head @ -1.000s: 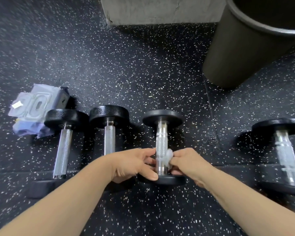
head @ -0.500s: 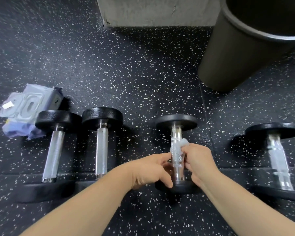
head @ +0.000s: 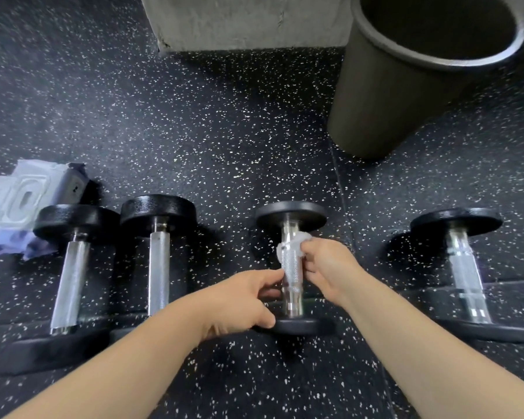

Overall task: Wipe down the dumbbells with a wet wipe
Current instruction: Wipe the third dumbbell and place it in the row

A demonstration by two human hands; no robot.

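The wet wipe (head: 297,241) is wrapped round the far part of the knurled handle of the third dumbbell (head: 291,269) from the left, which lies on the speckled floor (head: 224,131), handle running near to far. The right hand (head: 327,267) pinches the wipe against the bar with curled fingers. The left hand (head: 242,300) curls round the handle's near end, steadying it.

The handle seems to be mid-wipe. The next move likely calls for drawing the wipe nearer along the bar, turning it, then doing the plates.

The leftmost dumbbell (head: 70,267) and second dumbbell (head: 158,258) lie to the left, the rightmost dumbbell (head: 466,267) to the right. A wipe pack (head: 22,201) sits far left, a bin (head: 406,86) far right.

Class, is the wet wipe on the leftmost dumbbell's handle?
No, the wet wipe wraps the handle of the third dumbbell from the left.
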